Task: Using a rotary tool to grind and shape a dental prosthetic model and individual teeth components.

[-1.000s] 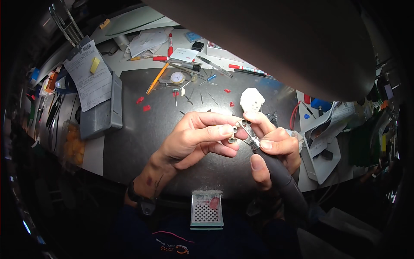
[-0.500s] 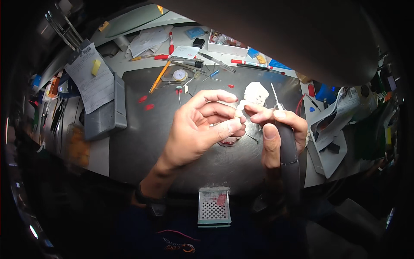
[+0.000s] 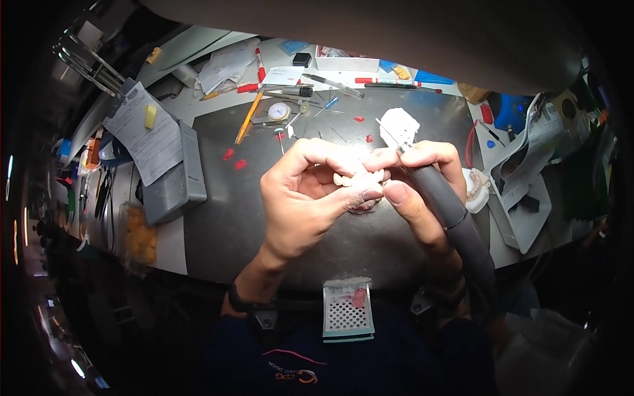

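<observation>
Over the middle of the dark bench mat, my left hand [image 3: 297,195] pinches a dental bridge [image 3: 358,179], a row of pale tooth shapes, between thumb and fingers. The bridge is partly washed out by bright light. My right hand [image 3: 426,208] is closed round a dark rotary handpiece [image 3: 449,204]. Its thumb and a fingertip also meet the bridge's right end. The thin metal tip of the handpiece points up and left, away from the bridge, in front of a white plaster model [image 3: 401,124]. Beneath my hands sits a reddish piece [image 3: 365,208], mostly hidden.
A second plaster model with teeth [image 3: 477,188] stands right of my right hand. A perforated tray [image 3: 348,317] juts from the bench's near edge. Behind lie a dial gauge [image 3: 279,111], an orange pencil [image 3: 249,119] and red markers. A grey box [image 3: 173,178] with papers stands left.
My right hand has moved in to the left and now touches the bridge. The bridge has turned to show its row, and the handpiece tip leans further left. The whole view has shifted slightly.
</observation>
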A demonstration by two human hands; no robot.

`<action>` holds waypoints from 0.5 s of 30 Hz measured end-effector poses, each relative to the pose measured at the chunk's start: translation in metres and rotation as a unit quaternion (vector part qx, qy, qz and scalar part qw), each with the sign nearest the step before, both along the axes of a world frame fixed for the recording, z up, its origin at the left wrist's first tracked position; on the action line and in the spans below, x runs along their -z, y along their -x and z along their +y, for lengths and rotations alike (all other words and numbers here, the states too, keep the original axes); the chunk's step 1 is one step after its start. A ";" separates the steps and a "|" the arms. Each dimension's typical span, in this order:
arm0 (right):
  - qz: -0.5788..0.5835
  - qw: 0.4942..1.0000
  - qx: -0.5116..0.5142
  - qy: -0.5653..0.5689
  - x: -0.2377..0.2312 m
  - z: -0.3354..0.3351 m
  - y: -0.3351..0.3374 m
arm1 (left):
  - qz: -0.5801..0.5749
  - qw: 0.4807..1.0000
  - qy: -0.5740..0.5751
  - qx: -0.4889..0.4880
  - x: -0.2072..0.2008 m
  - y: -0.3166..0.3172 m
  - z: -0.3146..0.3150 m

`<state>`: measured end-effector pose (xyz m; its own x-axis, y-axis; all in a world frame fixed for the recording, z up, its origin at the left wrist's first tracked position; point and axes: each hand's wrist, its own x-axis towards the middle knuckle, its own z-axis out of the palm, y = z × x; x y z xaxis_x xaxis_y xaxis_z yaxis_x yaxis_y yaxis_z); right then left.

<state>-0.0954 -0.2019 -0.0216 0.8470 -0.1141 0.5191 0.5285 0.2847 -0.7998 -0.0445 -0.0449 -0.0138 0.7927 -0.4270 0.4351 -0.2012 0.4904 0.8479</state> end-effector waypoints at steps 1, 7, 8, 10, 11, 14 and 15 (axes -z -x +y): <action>0.015 1.000 -0.004 -0.007 -0.003 -0.001 0.001 | 0.001 1.000 0.000 0.002 0.000 0.000 -0.001; -0.010 1.000 0.017 0.009 0.002 -0.002 -0.001 | -0.053 0.999 -0.007 -0.009 0.001 0.003 -0.003; -0.029 0.999 0.022 0.019 0.003 -0.002 -0.001 | -0.043 0.999 -0.004 -0.010 0.000 0.004 -0.004; -0.020 0.999 0.026 0.016 0.000 -0.001 0.001 | -0.031 0.999 -0.001 -0.010 -0.002 0.006 -0.002; -0.012 0.999 0.032 0.014 -0.002 -0.002 0.001 | -0.039 0.999 -0.027 -0.012 -0.004 0.005 -0.001; -0.010 0.999 0.033 0.000 0.000 -0.005 0.002 | -0.033 0.998 -0.054 -0.017 -0.006 0.006 -0.002; -0.009 0.999 0.032 0.000 -0.001 -0.005 0.002 | -0.020 0.998 -0.058 -0.022 -0.006 0.006 -0.001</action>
